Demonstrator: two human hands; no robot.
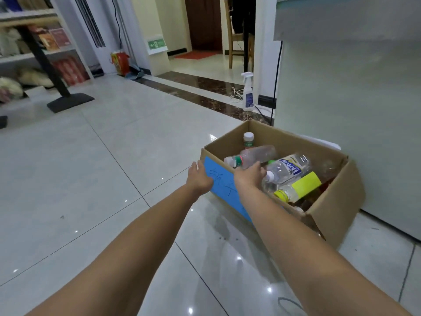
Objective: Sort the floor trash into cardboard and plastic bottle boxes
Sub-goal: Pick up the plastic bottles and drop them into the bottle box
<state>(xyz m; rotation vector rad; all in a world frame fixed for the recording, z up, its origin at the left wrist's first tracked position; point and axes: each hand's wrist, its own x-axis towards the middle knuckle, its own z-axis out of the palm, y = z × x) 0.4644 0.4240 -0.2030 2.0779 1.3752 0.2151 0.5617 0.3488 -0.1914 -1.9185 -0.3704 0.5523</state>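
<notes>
1. Two bare forearms rise from the bottom edge of the frame toward centre right, both stretched nearly straight over the glossy tile floor (95,169).
2. The left hand (198,179) rests against the near left corner of the cardboard box (337,201), fingers flat on its blue label (222,185); it grips nothing that I can see.
3. The right hand (248,176) reaches over the box's near rim, palm down, fingers curled onto a clear bottle (252,156); whether they are closed round it I cannot tell.
4. That bottle lies flat, long axis left to right, cap toward the left.
5. Just right of the right hand lie a blue-labelled bottle (289,168) and a yellow-labelled bottle (298,187), both slanting, caps toward the lower left.
6. A small white-capped bottle (248,140) stands upright in the far corner.
7. A spray bottle (248,92) stands beyond, upper centre.
</notes>
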